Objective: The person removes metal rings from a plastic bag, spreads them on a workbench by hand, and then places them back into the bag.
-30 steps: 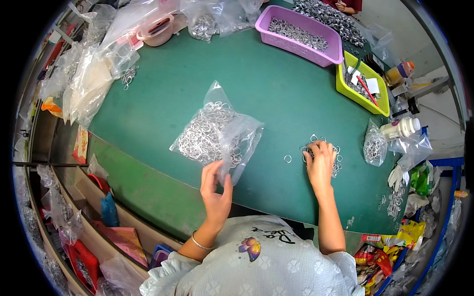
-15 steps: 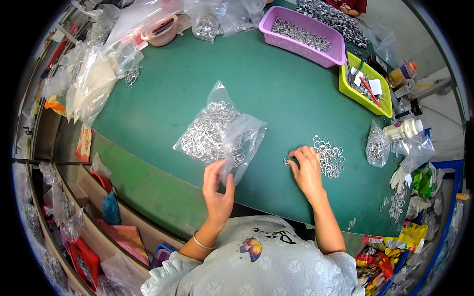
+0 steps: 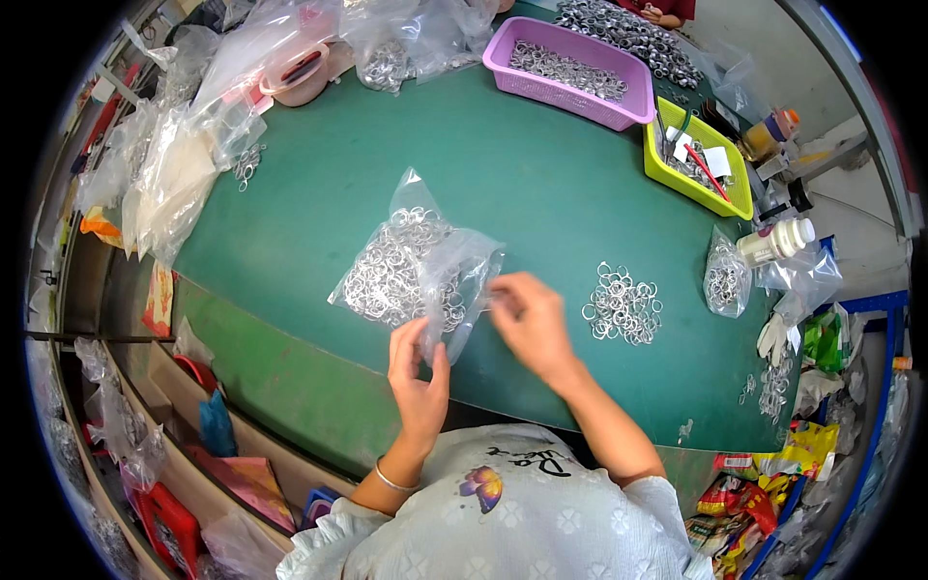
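A clear plastic bag (image 3: 406,198) full of silvery metal rings (image 3: 382,280) lies on the green table, its loose mouth folded toward me. My left hand (image 3: 418,387) grips the near edge of that mouth between thumb and fingers. At the bag's right side is my right hand (image 3: 534,324), fingers curled together by the opening. Its fingertips are slightly blurred, and whatever they pinch is too small to make out. Right of this hand, a loose pile of metal rings (image 3: 623,307) rests on the tabletop.
A purple basket (image 3: 570,94) and a yellow-green basket (image 3: 691,193) with rings and tools stand at the far right. A small bag of rings (image 3: 725,275) and a white bottle (image 3: 776,242) line the right side. Plastic bags (image 3: 179,184) cover the far left. Another person's hand (image 3: 662,16) shows beyond the table.
My right hand has moved left from beside the loose pile to the bag's mouth. The single ring at its fingertips no longer shows on the table. My left hand still holds the bag.
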